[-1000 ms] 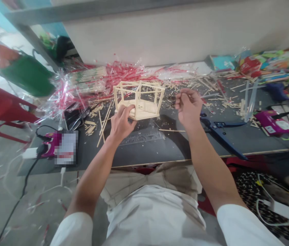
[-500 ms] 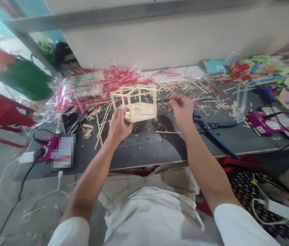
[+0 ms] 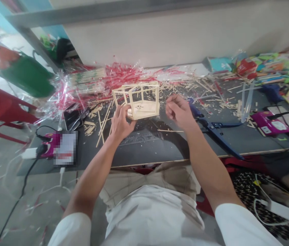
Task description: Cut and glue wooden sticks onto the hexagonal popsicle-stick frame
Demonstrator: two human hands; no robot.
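Note:
A small house-like frame of pale wooden sticks (image 3: 140,100) is held just above the dark worktable (image 3: 159,143). My left hand (image 3: 121,121) grips the frame's lower left corner, fingers closed on its base. My right hand (image 3: 178,111) hovers just right of the frame, fingers curled together in a pinch. Whether anything sits between those fingertips I cannot make out. Loose wooden sticks (image 3: 103,124) lie on the table under and left of the frame.
Blue-handled cutters (image 3: 217,131) lie right of my right hand. A clear ruler (image 3: 144,136) lies below the frame. Red and clear plastic wrappers (image 3: 93,83) pile up at the back left. A purple device with a cable (image 3: 51,148) sits left; coloured paper (image 3: 274,66) fills the back right.
My left hand has turned the stick frame and tilted it a little. My right hand has come down and moved left, closer to the frame.

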